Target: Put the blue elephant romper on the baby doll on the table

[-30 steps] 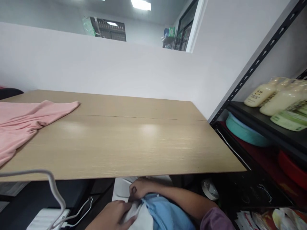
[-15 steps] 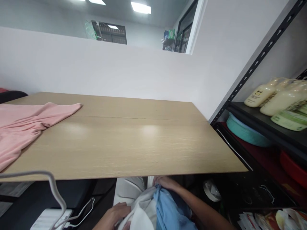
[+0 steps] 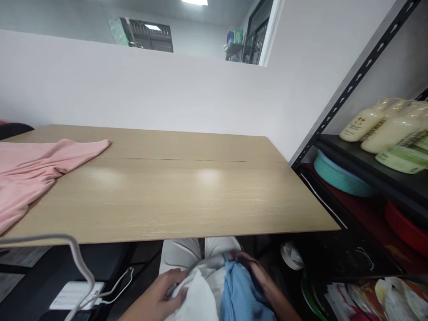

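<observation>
Pale wall (image 3: 150,89) rose behind the wooden worktop (image 3: 200,196), where pink cloth (image 3: 43,165) lay spread at the left, well away from both hands. To the right, bottles (image 3: 363,122) stood on a dark shelf (image 3: 361,167), presumably to keep them off the working surface. White cloth (image 3: 197,294) and blue cloth (image 3: 239,292) lay bunched over the lap, below the worktop's near edge; whether they were one piece could not be told. The left hand (image 3: 163,290) was closed on the white cloth, thumb against fingers, probably to steady it. The right hand (image 3: 245,258) was at the blue cloth's far edge, perhaps to control that end; shadow and folds hid its fingers, so its grip could not be judged.
</observation>
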The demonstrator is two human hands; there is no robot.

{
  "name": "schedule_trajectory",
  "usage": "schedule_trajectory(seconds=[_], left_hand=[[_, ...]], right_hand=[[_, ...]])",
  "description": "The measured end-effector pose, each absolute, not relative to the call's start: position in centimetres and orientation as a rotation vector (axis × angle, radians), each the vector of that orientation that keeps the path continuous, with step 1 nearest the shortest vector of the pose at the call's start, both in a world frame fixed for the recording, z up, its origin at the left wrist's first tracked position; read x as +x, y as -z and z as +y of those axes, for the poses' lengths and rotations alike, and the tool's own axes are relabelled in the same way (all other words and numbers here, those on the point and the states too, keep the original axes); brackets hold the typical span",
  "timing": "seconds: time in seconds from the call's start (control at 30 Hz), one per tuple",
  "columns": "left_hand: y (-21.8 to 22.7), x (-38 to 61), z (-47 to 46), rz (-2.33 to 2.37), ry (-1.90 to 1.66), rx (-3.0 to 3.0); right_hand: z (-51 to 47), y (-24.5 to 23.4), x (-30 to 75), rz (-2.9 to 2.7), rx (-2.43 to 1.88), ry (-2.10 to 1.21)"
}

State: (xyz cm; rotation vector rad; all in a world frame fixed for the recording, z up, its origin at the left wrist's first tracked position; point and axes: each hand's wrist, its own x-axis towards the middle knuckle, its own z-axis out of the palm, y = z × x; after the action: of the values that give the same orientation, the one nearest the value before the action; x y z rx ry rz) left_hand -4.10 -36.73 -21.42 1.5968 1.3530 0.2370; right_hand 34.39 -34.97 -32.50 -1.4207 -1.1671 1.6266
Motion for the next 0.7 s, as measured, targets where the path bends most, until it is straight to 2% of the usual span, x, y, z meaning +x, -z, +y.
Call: schedule_trajectory(seconds=[0.13,0.33,0.47,0.57,0.7], left_hand=[[22.9,-4.8,-36.9,1.383,-0.206,1.517],[23.5,-4.9,-36.9,1.401,-0.218,1.497],[23.3,-4.9,-36.7,1.407,-0.216,1.49],[23.4,-5.1,-36.6,1.431,-0.218,1.471],[24.0,-5.4,-36.5,1.448,-0.246,1.465]], right_hand=[[-38.3,31.8,35.2,-1.184,-1.552,-1.608],[-43.2,31.7,37.0,-1.49,-1.793,-1.459],[-43.8,31.6,37.3,-1.261,-1.764,-1.471],[-43.7,31.1,37.7,-1.125,-1.833,-1.291],[-44.7,30.6,38.9,-1.441,-2.049,-0.973]])
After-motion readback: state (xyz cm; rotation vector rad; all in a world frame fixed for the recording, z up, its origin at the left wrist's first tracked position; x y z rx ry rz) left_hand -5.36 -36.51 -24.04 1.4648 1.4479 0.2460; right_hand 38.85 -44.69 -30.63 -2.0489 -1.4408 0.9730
